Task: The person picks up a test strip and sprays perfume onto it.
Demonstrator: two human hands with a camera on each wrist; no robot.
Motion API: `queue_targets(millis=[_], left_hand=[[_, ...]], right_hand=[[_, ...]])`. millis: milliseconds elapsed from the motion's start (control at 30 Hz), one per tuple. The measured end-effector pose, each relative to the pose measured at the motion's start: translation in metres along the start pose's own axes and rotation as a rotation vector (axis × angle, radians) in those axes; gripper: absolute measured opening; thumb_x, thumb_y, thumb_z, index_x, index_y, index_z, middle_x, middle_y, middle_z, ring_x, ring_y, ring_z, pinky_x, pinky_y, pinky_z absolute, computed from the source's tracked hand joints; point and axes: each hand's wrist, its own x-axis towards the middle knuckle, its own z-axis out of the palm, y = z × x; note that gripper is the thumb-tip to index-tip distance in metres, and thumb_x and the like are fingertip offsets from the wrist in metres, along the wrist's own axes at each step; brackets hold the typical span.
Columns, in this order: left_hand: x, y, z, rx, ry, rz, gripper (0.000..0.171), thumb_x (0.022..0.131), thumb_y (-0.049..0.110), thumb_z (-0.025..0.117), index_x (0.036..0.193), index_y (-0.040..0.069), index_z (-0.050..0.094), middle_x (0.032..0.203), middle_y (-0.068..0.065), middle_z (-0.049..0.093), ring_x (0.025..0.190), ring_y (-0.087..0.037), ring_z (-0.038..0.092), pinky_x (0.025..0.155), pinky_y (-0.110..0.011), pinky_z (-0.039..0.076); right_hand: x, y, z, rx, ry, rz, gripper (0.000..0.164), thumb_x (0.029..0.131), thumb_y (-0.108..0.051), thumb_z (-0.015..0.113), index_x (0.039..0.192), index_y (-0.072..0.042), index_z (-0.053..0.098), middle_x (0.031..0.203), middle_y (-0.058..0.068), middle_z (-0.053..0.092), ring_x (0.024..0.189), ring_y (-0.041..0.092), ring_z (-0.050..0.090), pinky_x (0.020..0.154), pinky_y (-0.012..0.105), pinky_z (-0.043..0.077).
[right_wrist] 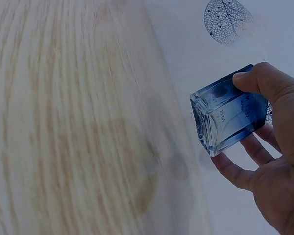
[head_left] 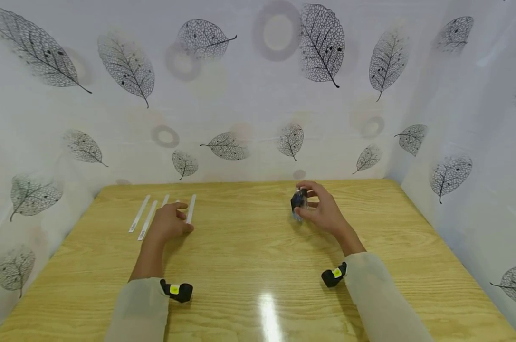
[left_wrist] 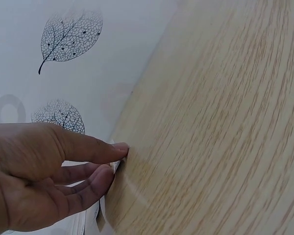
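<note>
On the left of the table, my left hand (head_left: pixel 169 222) pinches a white paper strip (head_left: pixel 191 209) between thumb and fingertips. In the left wrist view only a bit of that white strip (left_wrist: pixel 118 165) shows at the fingertips, the rest hidden by the fingers. My right hand (head_left: pixel 323 211) grips a blue glass perfume bottle (head_left: pixel 299 203) at the right of the table. Seen from the right wrist, the bottle (right_wrist: pixel 230 110) is tilted, with its thick clear glass end pointing away from the palm, thumb on one side and fingers on the other.
More white strips (head_left: pixel 139 213) lie roughly parallel beside the left hand, some partly covered by it. The wooden table (head_left: pixel 241 256) meets a leaf-patterned curtain (head_left: pixel 241 95) at its back and sides. Each sleeve cuff carries a small black camera (head_left: pixel 182 292).
</note>
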Motion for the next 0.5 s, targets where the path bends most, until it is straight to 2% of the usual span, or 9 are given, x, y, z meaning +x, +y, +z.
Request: queue_targets(millis=[167, 333, 500], left_hand=[[0.001, 0.001, -0.001, -0.007, -0.008, -0.006, 0.072, 0.085, 0.007, 0.082, 0.147, -0.008, 0.047, 0.115, -0.022, 0.066, 0.107, -0.038, 0.062, 0.095, -0.054, 0.052], [0.003, 0.002, -0.001, -0.007, -0.006, -0.011, 0.072, 0.083, 0.004, 0.082, 0.145, -0.008, 0.049, 0.111, -0.02, 0.066, 0.1, -0.034, 0.061, 0.091, -0.051, 0.053], [0.006, 0.001, 0.001, -0.009, -0.005, -0.029, 0.072, 0.082, 0.004, 0.082, 0.146, -0.007, 0.049, 0.107, -0.017, 0.065, 0.094, -0.029, 0.059, 0.087, -0.046, 0.052]], right_hand=[[0.005, 0.015, 0.003, 0.005, 0.031, -0.03, 0.067, 0.088, 0.003, 0.077, 0.148, -0.004, 0.047, 0.143, 0.025, 0.045, 0.123, 0.048, 0.052, 0.097, 0.064, 0.05], [0.005, 0.016, 0.005, 0.018, 0.05, -0.046, 0.066, 0.09, -0.002, 0.078, 0.148, -0.011, 0.048, 0.142, 0.02, 0.045, 0.124, 0.044, 0.055, 0.098, 0.06, 0.052], [0.004, 0.011, 0.009, -0.003, 0.058, -0.069, 0.065, 0.092, -0.005, 0.075, 0.15, -0.012, 0.046, 0.144, 0.019, 0.044, 0.122, 0.042, 0.055, 0.096, 0.06, 0.052]])
